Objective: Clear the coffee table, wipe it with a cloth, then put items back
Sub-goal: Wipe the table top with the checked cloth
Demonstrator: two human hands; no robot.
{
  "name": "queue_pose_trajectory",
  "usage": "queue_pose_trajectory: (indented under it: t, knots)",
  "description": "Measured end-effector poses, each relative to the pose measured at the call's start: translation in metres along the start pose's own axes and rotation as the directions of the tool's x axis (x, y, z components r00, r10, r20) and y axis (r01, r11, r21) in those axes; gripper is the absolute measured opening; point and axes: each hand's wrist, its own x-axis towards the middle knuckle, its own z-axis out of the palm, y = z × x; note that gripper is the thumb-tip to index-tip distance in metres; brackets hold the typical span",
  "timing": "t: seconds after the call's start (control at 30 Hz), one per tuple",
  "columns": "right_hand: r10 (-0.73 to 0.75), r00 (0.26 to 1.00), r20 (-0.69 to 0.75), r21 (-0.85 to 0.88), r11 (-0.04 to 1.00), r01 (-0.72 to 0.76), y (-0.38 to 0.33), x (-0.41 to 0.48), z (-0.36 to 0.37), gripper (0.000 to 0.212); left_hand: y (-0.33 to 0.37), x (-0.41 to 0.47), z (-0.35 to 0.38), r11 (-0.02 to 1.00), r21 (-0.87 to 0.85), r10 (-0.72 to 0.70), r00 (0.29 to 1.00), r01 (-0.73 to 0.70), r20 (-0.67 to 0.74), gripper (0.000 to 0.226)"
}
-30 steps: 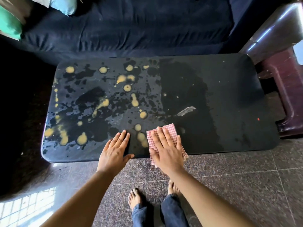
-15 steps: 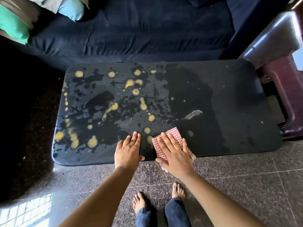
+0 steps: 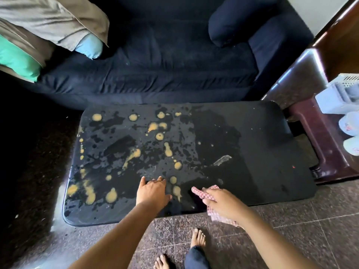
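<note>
Mid-wipe: cloth (image 3: 198,192) bunched up, coffee table (image 3: 262,142) half done.
Right hand (image 3: 221,202), flat on the cloth a second ago, now curls round it at the table's front edge, tail hanging over. Left hand (image 3: 153,193) rests on the top, fingers straight. Yellow splotches (image 3: 111,195) cover the left half: wiping looks unfinished.

One table (image 3: 262,133) up front, one checked cloth (image 3: 196,191). Two hands working: left hand (image 3: 153,193), right hand (image 3: 219,200). Two bare feet below: forward foot (image 3: 198,237), rear foot (image 3: 162,262). Yellow splotches (image 3: 111,196) all over the top, well over a dozen, too scattered for a clean count. One pale sliver (image 3: 222,160), one tiny red speck (image 3: 293,167). Behind: one dark sofa (image 3: 165,65), one dark bolster (image 3: 233,22), one green pillow (image 3: 15,59), one blue pillow (image 3: 89,47). At right, one wooden stand (image 3: 320,142), two round white items (image 3: 349,123).
</note>
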Motion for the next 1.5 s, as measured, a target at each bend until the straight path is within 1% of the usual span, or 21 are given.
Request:
queue_pose_trajectory:
  t: [0.1, 0.2, 0.27, 0.37, 0.5, 0.57, 0.63, 0.73, 0.8, 0.87, 0.93, 0.97, 1.03, 1.07, 1.1, 1.13, 1.17, 1.23, 1.3, 1.4, 1.5]
  knots:
    - [0.033, 0.983, -0.183, 0.113, 0.994, -0.013, -0.011, 0.036, -0.039, 0.048, -0.010, 0.025, -0.026, 0.998, -0.062, -0.026, 0.998, 0.023, -0.055, 0.066]
    - [0.036, 0.957, -0.288, 0.134, 0.991, 0.003, -0.026, 0.090, -0.073, 0.049, -0.022, 0.067, -0.055, 0.991, -0.113, -0.084, 0.993, 0.074, -0.081, 0.070]
    - [0.024, 0.949, -0.315, 0.105, 0.994, 0.010, -0.037, 0.123, -0.089, 0.049, -0.026, 0.093, -0.073, 0.986, -0.144, -0.098, 0.990, 0.083, -0.104, 0.070]
    - [0.009, 0.941, -0.338, 0.009, 1.000, -0.006, -0.048, 0.175, -0.113, 0.049, -0.033, 0.142, -0.096, 0.981, -0.176, -0.112, 0.983, 0.085, -0.148, 0.069]
    - [0.057, 0.927, -0.370, -0.076, 0.993, -0.092, -0.052, 0.223, -0.131, 0.050, -0.042, 0.188, -0.117, 0.960, -0.248, -0.177, 0.967, 0.128, -0.185, 0.066]
    - [0.103, 0.910, -0.402, -0.090, 0.984, -0.151, -0.049, 0.245, -0.138, 0.052, -0.049, 0.208, -0.125, 0.959, -0.241, -0.197, 0.962, 0.149, -0.191, 0.063]
    - [0.150, 0.887, -0.437, -0.082, 0.975, -0.205, -0.046, 0.265, -0.138, 0.055, -0.058, 0.222, -0.128, 0.969, -0.180, -0.198, 0.965, 0.167, -0.170, 0.064]
    - [0.156, 0.889, -0.430, -0.093, 0.972, -0.215, -0.056, 0.294, -0.124, 0.070, -0.068, 0.238, -0.129, 0.973, -0.104, -0.219, 0.966, 0.206, -0.135, 0.068]
    - [0.069, 0.905, -0.419, -0.197, 0.967, -0.165, -0.068, 0.301, -0.113, 0.078, -0.073, 0.242, -0.129, 0.971, -0.078, -0.236, 0.963, 0.227, -0.134, 0.067]
    - [-0.038, 0.924, -0.380, -0.301, 0.950, -0.085, -0.067, 0.303, -0.111, 0.077, -0.077, 0.246, -0.130, 0.971, -0.071, -0.236, 0.966, 0.230, -0.106, 0.066]
    - [-0.122, 0.917, -0.379, -0.367, 0.930, -0.028, -0.049, 0.301, -0.118, 0.069, -0.080, 0.246, -0.128, 0.972, -0.070, -0.231, 0.970, 0.225, -0.081, 0.068]
    - [-0.102, 0.912, -0.396, -0.350, 0.936, -0.048, -0.038, 0.299, -0.123, 0.067, -0.082, 0.246, -0.128, 0.972, -0.078, -0.225, 0.972, 0.220, -0.071, 0.069]
    - [0.037, 0.883, -0.468, -0.265, 0.947, -0.181, -0.027, 0.296, -0.127, 0.065, -0.084, 0.246, -0.128, 0.974, -0.089, -0.212, 0.975, 0.206, -0.063, 0.071]
    - [0.104, 0.866, -0.489, -0.217, 0.947, -0.236, -0.031, 0.296, -0.125, 0.064, -0.085, 0.246, -0.128, 0.976, -0.088, -0.206, 0.976, 0.201, -0.064, 0.071]
    - [0.141, 0.858, -0.494, -0.165, 0.954, -0.252, -0.042, 0.298, -0.122, 0.064, -0.086, 0.247, -0.128, 0.977, -0.084, -0.200, 0.977, 0.194, -0.069, 0.072]
    - [0.135, 0.864, -0.486, -0.130, 0.966, -0.224, -0.056, 0.301, -0.117, 0.064, -0.086, 0.248, -0.129, 0.979, -0.082, -0.192, 0.979, 0.186, -0.073, 0.072]
    - [0.079, 0.879, -0.471, -0.138, 0.977, -0.162, -0.071, 0.304, -0.111, 0.064, -0.087, 0.248, -0.129, 0.980, -0.084, -0.187, 0.979, 0.181, -0.075, 0.073]
    - [-0.078, 0.907, -0.414, -0.247, 0.969, -0.029, -0.092, 0.307, -0.101, 0.063, -0.089, 0.247, -0.128, 0.979, -0.102, -0.184, 0.980, 0.177, -0.069, 0.075]
    - [-0.159, 0.925, -0.346, -0.339, 0.940, 0.035, -0.090, 0.307, -0.104, 0.062, -0.092, 0.246, -0.129, 0.978, -0.125, -0.173, 0.983, 0.166, -0.054, 0.078]
    - [-0.158, 0.934, -0.320, -0.389, 0.921, 0.023, -0.058, 0.298, -0.115, 0.062, -0.097, 0.245, -0.129, 0.979, -0.148, -0.149, 0.988, 0.141, -0.048, 0.078]
    - [-0.102, 0.914, -0.392, -0.346, 0.937, -0.044, -0.040, 0.291, -0.121, 0.066, -0.099, 0.243, -0.128, 0.976, -0.174, -0.141, 0.989, 0.131, -0.042, 0.075]
